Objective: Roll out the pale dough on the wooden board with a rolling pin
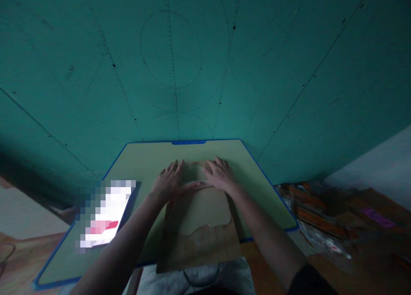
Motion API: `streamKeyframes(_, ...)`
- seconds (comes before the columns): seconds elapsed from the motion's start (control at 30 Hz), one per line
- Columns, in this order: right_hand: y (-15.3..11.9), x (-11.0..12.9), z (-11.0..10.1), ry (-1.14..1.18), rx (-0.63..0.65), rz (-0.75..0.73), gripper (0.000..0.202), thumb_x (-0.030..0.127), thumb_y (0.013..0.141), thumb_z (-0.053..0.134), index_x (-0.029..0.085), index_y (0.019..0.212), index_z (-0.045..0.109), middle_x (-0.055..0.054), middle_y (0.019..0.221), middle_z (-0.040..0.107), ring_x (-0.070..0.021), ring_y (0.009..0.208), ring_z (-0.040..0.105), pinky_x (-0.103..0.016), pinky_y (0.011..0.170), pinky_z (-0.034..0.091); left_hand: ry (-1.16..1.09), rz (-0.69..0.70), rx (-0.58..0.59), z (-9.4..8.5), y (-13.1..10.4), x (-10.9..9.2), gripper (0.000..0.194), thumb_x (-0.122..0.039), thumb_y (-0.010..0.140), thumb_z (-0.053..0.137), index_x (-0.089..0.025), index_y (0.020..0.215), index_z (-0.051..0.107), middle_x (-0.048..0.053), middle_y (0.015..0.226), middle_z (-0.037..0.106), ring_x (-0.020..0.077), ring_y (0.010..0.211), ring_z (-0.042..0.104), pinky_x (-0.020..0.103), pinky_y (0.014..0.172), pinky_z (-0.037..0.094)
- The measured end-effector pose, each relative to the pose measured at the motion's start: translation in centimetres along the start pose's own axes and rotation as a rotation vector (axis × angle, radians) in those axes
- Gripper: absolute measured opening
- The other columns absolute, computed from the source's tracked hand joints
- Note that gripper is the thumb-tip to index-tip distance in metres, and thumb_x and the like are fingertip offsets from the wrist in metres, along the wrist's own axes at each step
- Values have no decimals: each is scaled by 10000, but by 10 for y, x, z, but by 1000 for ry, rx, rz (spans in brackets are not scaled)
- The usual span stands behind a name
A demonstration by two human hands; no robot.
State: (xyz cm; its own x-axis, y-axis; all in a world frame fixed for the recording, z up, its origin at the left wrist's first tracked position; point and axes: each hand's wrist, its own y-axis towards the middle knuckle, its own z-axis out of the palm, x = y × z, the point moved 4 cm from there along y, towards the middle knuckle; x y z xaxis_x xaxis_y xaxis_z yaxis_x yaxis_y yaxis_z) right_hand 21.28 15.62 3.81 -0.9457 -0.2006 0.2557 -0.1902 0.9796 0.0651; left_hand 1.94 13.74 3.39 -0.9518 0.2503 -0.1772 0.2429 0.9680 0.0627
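Observation:
A thin, pale beige sheet [201, 211] that looks like rolled-out dough or clay lies on a wooden board [199, 248]. Its near edge is wavy. My left hand [171, 181] rests at the far left of the sheet, fingers spread and pointing away from me, thumb stretched toward the middle. Opposite it, my right hand [220, 175] lies at the far right corner of the board, fingers apart and thumb turned inward. Between the two thumbs runs a pale curved edge; whether it is a fold of the sheet or a separate piece I cannot tell.
The board lies on a light table [154, 158] with blue edging and overhangs its near side. A lit phone or tablet [109, 213] is at the left. Behind rises a green wall [192, 72] with pencilled circles. Cardboard and plastic-wrapped packages [317, 213] lie at the right.

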Motion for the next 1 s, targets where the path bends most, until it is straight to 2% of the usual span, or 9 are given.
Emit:
streamKeyframes(0.07, 11, -1, 0, 18, 39, 18, 514, 531, 1051, 398, 215, 1393, 614, -169, 1529, 520, -316, 1414, 469, -494, 1146, 337, -6, 9, -16, 3, 8, 5, 923, -712, 919, 477, -77, 1572, 333, 285, 1585, 421, 401, 1460, 435, 511, 1127, 405)
streamKeyframes(0.2, 27, -2, -1, 25, 65, 24, 447, 487, 1062, 386, 214, 1241, 691, -148, 1341, 651, -280, 1279, 582, -432, 1071, 411, -19, 46, -41, 6, 24, 12, 555, -427, 1022, 353, -190, 1514, 454, 183, 1562, 499, 343, 1418, 497, 494, 1089, 447)
streamKeyframes(0.3, 33, -1, -1, 25, 71, 32, 431, 468, 1060, 405, 187, 1221, 690, -155, 1308, 661, -269, 1245, 599, -396, 1035, 427, -22, 7, -58, 5, 30, 16, 557, -294, 1017, 293, -143, 1538, 415, 190, 1499, 555, 305, 1309, 595, 455, 1044, 491)
streamKeyframes(0.43, 27, -2, 1, 26, 74, 27, 404, 454, 1058, 417, 199, 1222, 684, -132, 1291, 672, -250, 1210, 610, -370, 1006, 431, -6, -46, -52, 6, 24, 18, 576, -248, 993, 335, -109, 1549, 389, 195, 1450, 590, 291, 1216, 655, 413, 992, 528)
streamKeyframes(0.6, 0, 0, -1, 28, 47, 9, 437, 433, 1041, 462, 209, 1392, 591, -122, 1449, 594, -256, 1322, 541, -380, 1073, 396, 49, -73, -68, 5, -2, 10, 514, -244, 994, 365, -137, 1489, 450, 214, 1463, 573, 326, 1283, 610, 460, 974, 540)
streamKeyframes(0.73, -33, 7, -8, -1, 0, -8, 453, 399, 1052, 436, 183, 1427, 570, -156, 1535, 517, -288, 1377, 495, -427, 1129, 360, 89, -43, -120, 1, -29, -8, 497, -271, 1021, 346, -94, 1468, 471, 240, 1514, 525, 359, 1412, 493, 494, 1071, 473)
streamKeyframes(0.8, -53, 11, -10, -29, -53, -49, 420, 375, 1059, 416, 165, 1360, 621, -166, 1468, 574, -304, 1351, 514, -449, 1136, 366, 113, -15, -177, 2, -47, -16, 497, -259, 1028, 323, -77, 1459, 491, 238, 1515, 529, 370, 1420, 483, 503, 1100, 441)
streamKeyframes(0.9, -89, 13, -5, -9, -151, -116, 368, 345, 1057, 417, 171, 1268, 663, -146, 1362, 644, -313, 1337, 514, -464, 1134, 401, 147, 80, -337, 6, -78, -26, 493, -263, 1028, 320, -84, 1438, 527, 216, 1464, 591, 374, 1358, 542, 521, 1073, 446)
streamKeyframes(1.0, -125, 9, 9, 54, -245, -145, 395, 343, 1025, 493, 155, 1355, 603, -160, 1425, 598, -334, 1378, 468, -492, 1126, 439, 126, 168, -430, 13, -110, -30, 515, -266, 1003, 346, -98, 1463, 507, 194, 1450, 606, 366, 1340, 542, 520, 1067, 433)
